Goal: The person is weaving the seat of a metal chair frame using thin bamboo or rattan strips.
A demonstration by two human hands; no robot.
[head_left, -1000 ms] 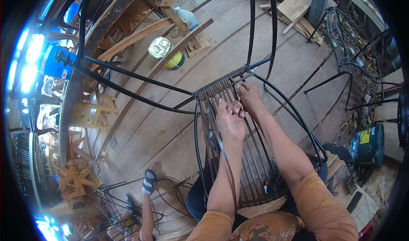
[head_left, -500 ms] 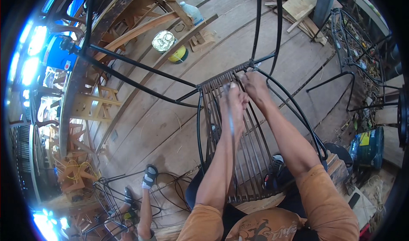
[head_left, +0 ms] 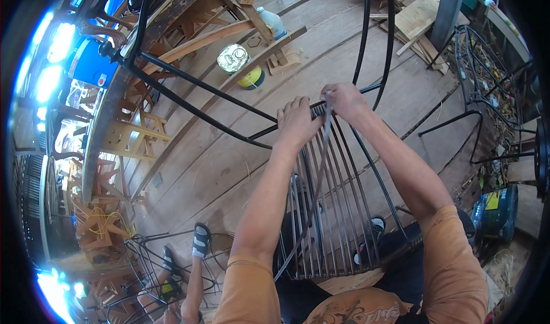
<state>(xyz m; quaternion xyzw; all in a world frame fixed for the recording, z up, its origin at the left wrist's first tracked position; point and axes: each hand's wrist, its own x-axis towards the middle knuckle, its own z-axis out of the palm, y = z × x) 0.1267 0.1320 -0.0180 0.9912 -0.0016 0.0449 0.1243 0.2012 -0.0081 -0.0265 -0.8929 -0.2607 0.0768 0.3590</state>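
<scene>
A black metal chair frame point(head_left: 200, 111) stands before me, with brown strips point(head_left: 344, 209) strung lengthwise side by side across its seat. At the far seat bar, my left hand point(head_left: 298, 120) is wrapped over the bar's left part, fingertips pointing away. Just to its right, my right hand point(head_left: 348, 102) pinches a loose flat strip point(head_left: 318, 192) close to the same bar. The loose strip slants down over the strung ones toward the near left. Between the hands, tight windings point(head_left: 318, 112) show on the bar; the right fingertips are partly hidden.
A yellow and silver can point(head_left: 234, 57) and a pale plastic bottle point(head_left: 271, 21) are on the plank floor beyond the frame. Scrap boards point(head_left: 415, 17) lie at the far right. Another person's sandalled foot point(head_left: 201, 239) is at lower left, near more metal frames point(head_left: 152, 255).
My left hand has moved from above the strung strips up and left onto the far bar. The loose strip now hangs in a long slant from my right hand. The frame has shifted slightly right.
</scene>
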